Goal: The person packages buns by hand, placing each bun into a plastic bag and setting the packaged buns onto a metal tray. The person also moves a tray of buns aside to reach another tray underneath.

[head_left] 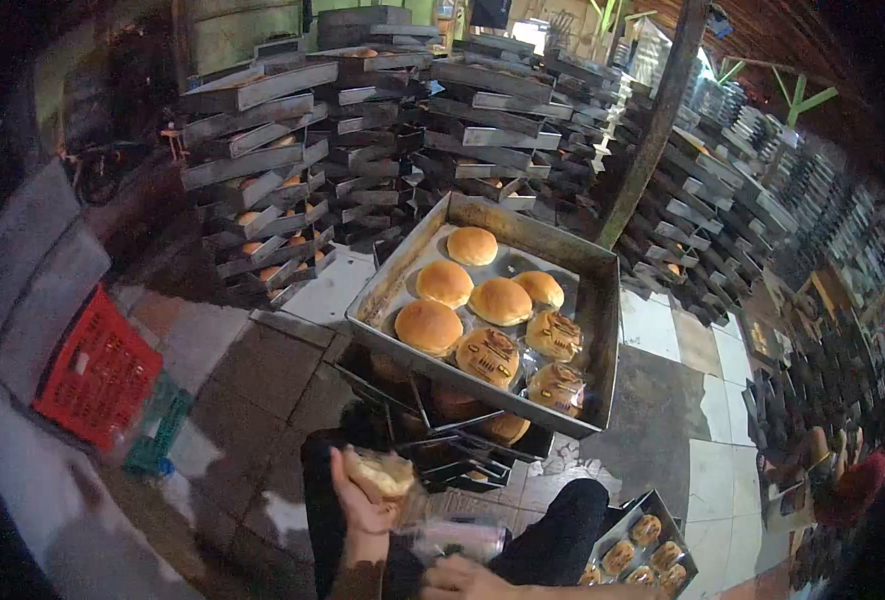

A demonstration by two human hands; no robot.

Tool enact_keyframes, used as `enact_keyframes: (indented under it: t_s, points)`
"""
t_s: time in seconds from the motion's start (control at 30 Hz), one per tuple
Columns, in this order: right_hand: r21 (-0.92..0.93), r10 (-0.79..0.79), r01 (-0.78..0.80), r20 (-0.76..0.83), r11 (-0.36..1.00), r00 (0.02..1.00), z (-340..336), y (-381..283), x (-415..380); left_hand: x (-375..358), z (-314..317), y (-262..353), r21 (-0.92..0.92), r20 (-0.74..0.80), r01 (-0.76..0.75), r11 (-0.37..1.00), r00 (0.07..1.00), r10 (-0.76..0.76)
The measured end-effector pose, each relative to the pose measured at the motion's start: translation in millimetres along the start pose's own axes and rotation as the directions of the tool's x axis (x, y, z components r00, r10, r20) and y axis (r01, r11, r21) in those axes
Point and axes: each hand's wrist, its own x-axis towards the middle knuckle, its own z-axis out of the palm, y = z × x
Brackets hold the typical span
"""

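Note:
My left hand (366, 508) is closed around a bread bun (381, 474) whose pale side faces up, above my lap. Clear plastic (415, 506) shows beside the bun. Low in the frame, my right hand (460, 578) has its fingers curled in; what they hold, if anything, is hidden. Just above it lies a stack of clear plastic bags (465, 540) with pinkish print. In front of me, a deep metal tray (603, 345) holds several round golden buns (429, 327), bare at the left, and several wrapped buns (488, 358) with printed film at the near right.
More trays (418, 400) are stacked crosswise under the top one. A tray of wrapped buns (618, 557) sits on the floor at my right. Tall tray stacks (263, 140) fill the back. A red crate (98, 370) stands left, a wooden post (658, 130) behind. Another person (858, 490) is at far right.

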Motion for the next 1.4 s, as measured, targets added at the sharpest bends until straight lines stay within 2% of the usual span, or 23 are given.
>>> enact_keyframes:
  t_s: [0.03,0.1,0.17,0.2,0.23,0.37,0.4,0.5,0.57,0.63,0.7,0.77,0.83,0.9,1.0,1.03,1.1,1.17,1.2,1.23,1.3,1.37,1.4]
  points:
    - [-0.105,0.115,-0.121,-0.062,0.987,0.991,-13,-29,0,1,4,5,0.004,0.055,-0.114,0.993,0.992,0.114]
    - [-0.758,-0.441,-0.076,-0.455,0.648,0.774,-30,-51,12,-23,26,0,0.044,0.065,-0.115,0.992,0.992,0.112]
    - [-0.702,-0.438,0.042,-0.395,0.711,0.808,-41,-23,16,-28,30,-8,0.051,0.256,-0.177,0.983,0.954,0.158]
    - [-0.330,-0.198,0.042,-0.455,0.943,0.868,-38,-16,15,-33,33,-9,0.063,0.259,-0.179,0.982,0.953,0.157]
    - [0.101,0.041,-0.001,-0.398,0.995,0.916,-35,-10,14,-36,38,-9,0.088,0.258,-0.210,0.974,0.949,0.182]
    - [-0.284,-0.185,0.083,-0.353,0.955,0.917,-33,-9,0,-35,46,-13,0.189,0.177,-0.195,0.962,0.971,0.162]
    - [-0.852,-0.479,0.147,-0.133,0.502,0.867,-43,-2,-5,-35,47,-15,0.200,0.181,-0.194,0.960,0.971,0.158]
    - [-0.856,-0.257,-0.090,-0.250,0.509,0.933,-40,9,-12,-28,40,-24,0.256,0.006,-0.158,0.954,0.987,0.162]
    - [-0.847,-0.086,-0.079,-0.146,0.526,0.986,-28,26,-20,-16,25,-22,0.244,-0.048,-0.149,0.958,0.985,0.166]
    - [-0.764,-0.160,-0.027,-0.170,0.645,0.972,-38,3,-25,-23,33,-21,0.256,-0.008,-0.163,0.953,0.985,0.170]
    - [-0.544,-0.187,-0.070,-0.404,0.836,0.896,-53,-35,-30,-27,36,-20,0.317,0.007,-0.231,0.920,0.970,0.241]
    - [-0.481,-0.238,0.007,-0.422,0.877,0.875,-52,-24,-21,-28,33,-21,0.306,0.042,-0.216,0.927,0.976,0.214]
    - [0.075,0.033,-0.011,-0.302,0.997,0.953,-45,3,-9,-31,37,-23,0.253,0.088,-0.169,0.953,0.984,0.152]
    - [-0.052,-0.062,0.046,-0.381,0.998,0.923,-42,3,-6,-37,45,-18,0.254,0.054,-0.184,0.950,0.983,0.176]
    - [-0.684,-0.410,0.191,-0.172,0.704,0.896,-48,-1,-5,-35,40,-19,0.286,-0.025,-0.202,0.937,0.976,0.218]
    - [-0.685,-0.412,0.188,-0.177,0.704,0.894,-49,-3,-7,-33,38,-19,0.318,-0.051,-0.212,0.924,0.969,0.240]
    - [-0.890,-0.177,-0.051,-0.146,0.453,0.973,-54,-14,-12,-36,43,-25,0.318,-0.092,-0.197,0.927,0.967,0.237]
    - [-0.818,-0.107,-0.001,-0.077,0.575,0.991,-40,43,-12,-36,43,-30,0.308,-0.137,-0.178,0.934,0.964,0.229]
    - [-0.418,0.010,0.007,0.039,0.909,0.999,-30,38,-18,-31,34,-28,0.382,-0.125,-0.081,0.921,0.982,0.139]
    - [-0.615,0.175,0.062,0.318,0.786,0.932,-15,32,-25,-24,21,-23,0.453,-0.122,0.014,0.891,0.991,0.047]
    - [-0.649,-0.355,0.334,0.104,0.683,0.929,-8,-31,-45,6,6,-7,0.329,-0.166,-0.209,0.921,0.947,0.275]
    - [-0.109,-0.163,0.154,-0.073,0.982,0.984,-34,-53,-52,5,9,14,0.299,-0.162,-0.255,0.919,0.936,0.312]
    - [-0.037,-0.253,0.254,0.041,0.966,0.967,-38,-47,-56,13,8,29,0.235,-0.160,-0.347,0.908,0.907,0.389]
